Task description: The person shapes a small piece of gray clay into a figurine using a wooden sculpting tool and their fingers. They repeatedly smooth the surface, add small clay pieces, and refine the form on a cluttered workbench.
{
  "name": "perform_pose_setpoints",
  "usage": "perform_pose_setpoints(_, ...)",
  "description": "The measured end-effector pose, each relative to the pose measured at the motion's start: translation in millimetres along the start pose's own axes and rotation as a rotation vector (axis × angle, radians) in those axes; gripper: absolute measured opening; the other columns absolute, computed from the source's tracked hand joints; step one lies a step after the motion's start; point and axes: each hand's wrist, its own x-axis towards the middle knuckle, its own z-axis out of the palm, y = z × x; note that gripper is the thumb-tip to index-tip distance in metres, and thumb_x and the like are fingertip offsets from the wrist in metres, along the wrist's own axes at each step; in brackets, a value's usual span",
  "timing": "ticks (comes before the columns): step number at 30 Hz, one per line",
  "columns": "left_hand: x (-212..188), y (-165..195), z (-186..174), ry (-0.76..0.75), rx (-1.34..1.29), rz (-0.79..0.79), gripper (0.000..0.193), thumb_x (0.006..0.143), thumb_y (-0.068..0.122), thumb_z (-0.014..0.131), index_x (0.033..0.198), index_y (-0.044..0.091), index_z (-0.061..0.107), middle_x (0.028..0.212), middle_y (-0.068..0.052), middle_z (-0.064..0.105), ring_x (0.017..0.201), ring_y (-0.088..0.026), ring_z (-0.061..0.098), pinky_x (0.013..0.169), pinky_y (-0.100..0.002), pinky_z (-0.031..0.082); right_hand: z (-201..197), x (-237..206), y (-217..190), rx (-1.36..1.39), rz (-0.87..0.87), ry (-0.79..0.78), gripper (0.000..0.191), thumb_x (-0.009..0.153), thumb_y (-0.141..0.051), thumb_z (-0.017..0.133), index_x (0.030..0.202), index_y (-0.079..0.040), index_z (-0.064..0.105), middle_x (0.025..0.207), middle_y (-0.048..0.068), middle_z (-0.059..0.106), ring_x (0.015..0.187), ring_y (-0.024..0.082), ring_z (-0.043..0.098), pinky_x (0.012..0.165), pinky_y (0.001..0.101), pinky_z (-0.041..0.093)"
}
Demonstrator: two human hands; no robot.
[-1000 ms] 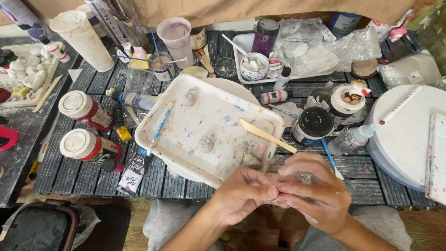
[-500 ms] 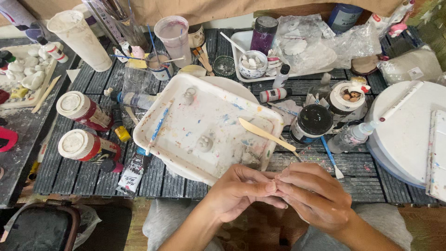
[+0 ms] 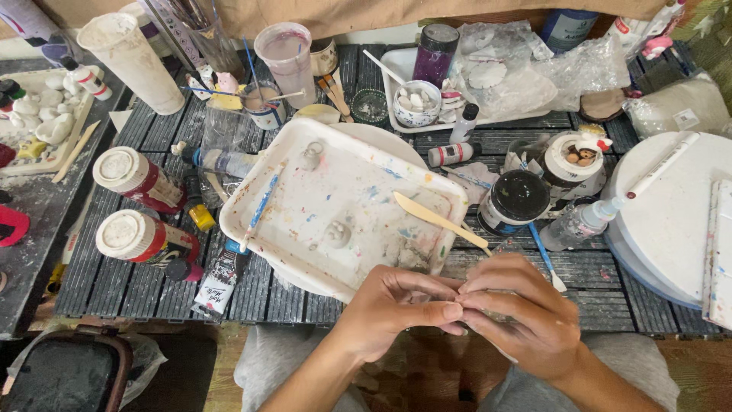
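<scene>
My left hand (image 3: 389, 309) and my right hand (image 3: 526, 320) meet fingertip to fingertip over my lap, just below the table's front edge. Both pinch a small pale piece that the fingers almost fully hide. Right above them lies a paint-stained white tray (image 3: 252, 229). A wooden modelling knife (image 3: 435, 217) rests on the tray's right side, its tip close to my right hand. A blue-handled brush (image 3: 259, 210) lies on the tray's left rim. Two small pale clay figures (image 3: 336, 233) sit in the tray.
A black-lidded jar (image 3: 517, 200) and a clear squeeze bottle (image 3: 579, 223) stand right of the tray, and a white round board (image 3: 671, 214) lies beyond them. Two white-capped red bottles (image 3: 137, 177) lie at the left. Cups, brushes and bags crowd the back.
My two hands stay joined and have shifted slightly; the fingers have closed tighter over the small piece, which showed more a second ago.
</scene>
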Motion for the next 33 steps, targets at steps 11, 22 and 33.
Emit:
perform_pose_setpoints(11,-4,4,-1,-0.033,0.082,0.004,0.026,0.09,0.004,0.08,0.11,-0.01,0.074,0.117,-0.022,0.075,0.096,-0.022,0.075,0.088,-0.034,0.062,-1,-4,2,0.134,0.067,-0.034,0.033,0.072,-0.006,0.086,0.103,-0.003,0.077,0.103,0.008,0.073,0.098,0.027,0.074,0.079,0.0371,0.061)
perform_pose_setpoints(22,-9,7,2,0.036,0.104,0.045,0.025,0.092,0.007,0.076,0.111,-0.01,0.075,0.118,-0.021,0.076,0.095,-0.022,0.076,0.085,-0.034,0.064,6,-2,3,0.046,-0.024,-0.05,0.03,0.074,-0.006,0.086,0.101,-0.004,0.074,0.103,0.008,0.072,0.098,0.024,0.072,0.081,0.0375,0.058)
perform_pose_setpoints(33,-24,56,-25,0.748,1.175,0.506,0.032,0.088,0.018,0.076,0.118,0.007,0.074,0.118,-0.012,0.077,0.093,-0.022,0.072,0.085,-0.037,0.058,0,-4,10,0.078,0.115,-0.004,0.03,0.074,0.002,0.08,0.101,0.001,0.068,0.101,0.01,0.071,0.1,0.025,0.07,0.089,0.0385,0.056)
